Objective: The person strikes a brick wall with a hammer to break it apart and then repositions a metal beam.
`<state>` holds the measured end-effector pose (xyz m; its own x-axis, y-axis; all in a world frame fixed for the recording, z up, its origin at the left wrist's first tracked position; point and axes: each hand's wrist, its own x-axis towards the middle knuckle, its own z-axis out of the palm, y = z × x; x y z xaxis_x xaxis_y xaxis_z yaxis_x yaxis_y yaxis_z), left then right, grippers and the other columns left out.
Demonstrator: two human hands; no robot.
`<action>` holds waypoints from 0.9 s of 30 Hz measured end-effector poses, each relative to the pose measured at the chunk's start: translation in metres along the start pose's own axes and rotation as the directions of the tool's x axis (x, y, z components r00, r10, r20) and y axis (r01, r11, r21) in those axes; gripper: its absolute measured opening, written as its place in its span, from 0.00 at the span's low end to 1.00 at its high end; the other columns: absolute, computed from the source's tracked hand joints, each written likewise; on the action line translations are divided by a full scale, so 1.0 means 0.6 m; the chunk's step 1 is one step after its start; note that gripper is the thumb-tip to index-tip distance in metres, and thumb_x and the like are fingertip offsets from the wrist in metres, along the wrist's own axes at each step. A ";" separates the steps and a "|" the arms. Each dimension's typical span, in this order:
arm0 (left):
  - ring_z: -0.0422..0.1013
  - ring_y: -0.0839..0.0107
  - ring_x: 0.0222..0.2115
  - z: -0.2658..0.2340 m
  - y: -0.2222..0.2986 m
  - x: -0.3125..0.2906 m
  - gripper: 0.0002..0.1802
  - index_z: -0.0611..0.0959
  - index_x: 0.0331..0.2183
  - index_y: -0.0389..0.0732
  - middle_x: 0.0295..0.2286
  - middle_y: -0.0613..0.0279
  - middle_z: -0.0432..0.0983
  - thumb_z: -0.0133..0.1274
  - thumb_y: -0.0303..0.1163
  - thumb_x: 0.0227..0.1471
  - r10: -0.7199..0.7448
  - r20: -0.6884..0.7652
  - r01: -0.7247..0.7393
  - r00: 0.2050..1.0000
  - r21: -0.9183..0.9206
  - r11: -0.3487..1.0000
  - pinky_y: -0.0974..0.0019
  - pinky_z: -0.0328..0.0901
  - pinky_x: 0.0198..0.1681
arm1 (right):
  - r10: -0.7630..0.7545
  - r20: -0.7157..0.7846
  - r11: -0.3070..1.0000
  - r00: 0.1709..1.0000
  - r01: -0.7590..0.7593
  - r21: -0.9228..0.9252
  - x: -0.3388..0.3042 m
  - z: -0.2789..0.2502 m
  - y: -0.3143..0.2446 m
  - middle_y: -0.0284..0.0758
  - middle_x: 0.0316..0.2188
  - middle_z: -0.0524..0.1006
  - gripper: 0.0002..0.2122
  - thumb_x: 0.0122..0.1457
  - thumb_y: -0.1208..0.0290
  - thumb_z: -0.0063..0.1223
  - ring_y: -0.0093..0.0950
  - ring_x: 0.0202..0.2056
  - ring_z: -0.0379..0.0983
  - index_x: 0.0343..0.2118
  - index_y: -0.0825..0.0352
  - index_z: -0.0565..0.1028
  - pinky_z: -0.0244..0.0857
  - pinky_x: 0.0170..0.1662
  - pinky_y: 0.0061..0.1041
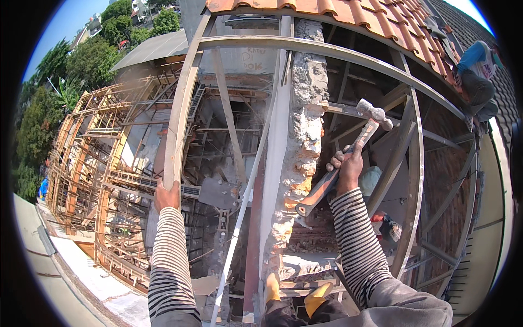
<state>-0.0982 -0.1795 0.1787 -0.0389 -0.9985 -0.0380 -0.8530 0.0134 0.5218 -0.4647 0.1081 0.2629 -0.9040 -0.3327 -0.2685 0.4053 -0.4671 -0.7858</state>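
My right hand [349,168] is closed round the handle of a hammer [369,131], whose metal head points up and away to the right. The orange and dark lower end of its handle slants back toward the wall. Just left of the hammer stands a broken brick wall [308,117] with a rough, crumbling top and exposed orange brick lower down. My left hand [166,196] grips the lower end of a long pale beam [188,103] that rises to a crossing roof beam [310,46].
Orange roof tiles [359,16] lie at the top. A co-worker in blue [476,65] crouches at the far right; another person [385,226] is below. Timber framing [103,158] fills the left. A white pole [245,199] slants between my arms. My yellow boots [317,298] stand high above rubble.
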 end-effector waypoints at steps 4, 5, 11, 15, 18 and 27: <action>0.71 0.47 0.45 -0.003 0.004 -0.003 0.40 0.70 0.55 0.35 0.44 0.39 0.74 0.55 0.50 0.44 0.002 -0.027 -0.001 1.000 0.016 1.000 0.53 0.64 0.50 | 0.244 -0.004 0.945 0.970 -0.239 -0.222 -0.003 0.009 0.077 0.28 0.14 0.59 0.21 0.64 0.42 0.37 0.22 0.14 0.57 0.28 0.58 0.61 0.57 0.18 0.27; 0.71 0.47 0.46 0.007 0.019 -0.008 0.40 0.70 0.54 0.35 0.44 0.39 0.74 0.55 0.50 0.44 0.018 -0.001 -0.018 1.000 -0.009 1.000 0.53 0.64 0.50 | 0.399 0.120 0.855 0.909 -0.321 -0.408 0.051 -0.038 0.087 0.27 0.14 0.58 0.20 0.64 0.44 0.38 0.21 0.14 0.57 0.28 0.59 0.61 0.57 0.18 0.26; 0.72 0.47 0.45 -0.015 0.012 -0.011 0.39 0.70 0.54 0.33 0.43 0.37 0.74 0.55 0.47 0.45 0.021 -0.005 -0.022 1.000 -0.053 0.998 0.54 0.64 0.50 | 0.205 0.046 0.974 0.978 -0.199 -0.105 -0.006 0.000 0.019 0.24 0.15 0.59 0.19 0.64 0.45 0.39 0.18 0.14 0.55 0.28 0.57 0.62 0.56 0.18 0.23; 0.72 0.46 0.45 -0.009 0.004 -0.002 0.38 0.70 0.54 0.32 0.43 0.37 0.75 0.55 0.47 0.45 0.015 0.021 -0.014 1.000 -0.030 0.999 0.54 0.64 0.50 | -0.053 -0.028 0.999 0.998 0.053 -0.002 -0.010 0.023 0.052 0.29 0.15 0.61 0.22 0.64 0.43 0.37 0.22 0.14 0.59 0.28 0.60 0.62 0.58 0.16 0.27; 0.72 0.47 0.44 0.020 0.001 0.001 0.35 0.74 0.51 0.34 0.42 0.40 0.76 0.54 0.47 0.45 0.041 -0.032 -0.042 0.999 -0.028 0.999 0.53 0.64 0.50 | 0.297 0.008 0.899 0.955 -0.277 -0.339 0.034 -0.020 0.100 0.29 0.17 0.61 0.21 0.64 0.46 0.38 0.22 0.15 0.59 0.33 0.63 0.62 0.57 0.17 0.25; 0.72 0.47 0.44 0.002 0.005 0.002 0.32 0.76 0.48 0.36 0.42 0.40 0.76 0.54 0.46 0.44 0.013 -0.046 -0.014 0.999 -0.019 1.000 0.53 0.64 0.49 | -0.114 0.021 0.988 0.993 0.111 0.109 0.029 -0.041 0.041 0.26 0.15 0.60 0.22 0.62 0.41 0.39 0.22 0.14 0.58 0.30 0.58 0.64 0.58 0.17 0.28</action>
<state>-0.1012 -0.1803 0.1793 -0.0263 -0.9996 0.0084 -0.8421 0.0266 0.5386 -0.4736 0.1109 0.2256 -0.9413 -0.2943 -0.1654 0.3148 -0.5879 -0.7452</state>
